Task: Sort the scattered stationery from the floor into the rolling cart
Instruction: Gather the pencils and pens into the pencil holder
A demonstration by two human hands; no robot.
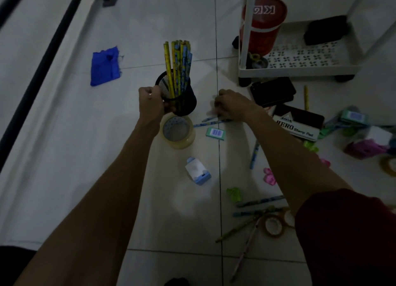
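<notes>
My left hand point(151, 102) grips the rim of a black mesh pencil cup point(184, 102), tilted and lifted above the floor, with several yellow and blue pencils point(177, 64) standing in it. My right hand point(230, 106) is curled down over blue pencils point(211, 121) lying on the tile; whether its fingers hold one I cannot tell. A white rolling cart point(300, 68) stands at the upper right, its bottom shelf carrying a red can point(262, 26), a black block point(325, 29) and small tape rolls point(257, 61).
On the floor lie a big clear tape roll point(177, 132), a green eraser point(216, 133), a blue-white sharpener point(198, 171), a stamp pad box point(297, 122), more pencils point(257, 212), tape rings point(274, 225) and coloured clips. A blue cloth point(105, 65) lies left; a black frame bar point(40, 64) runs diagonally.
</notes>
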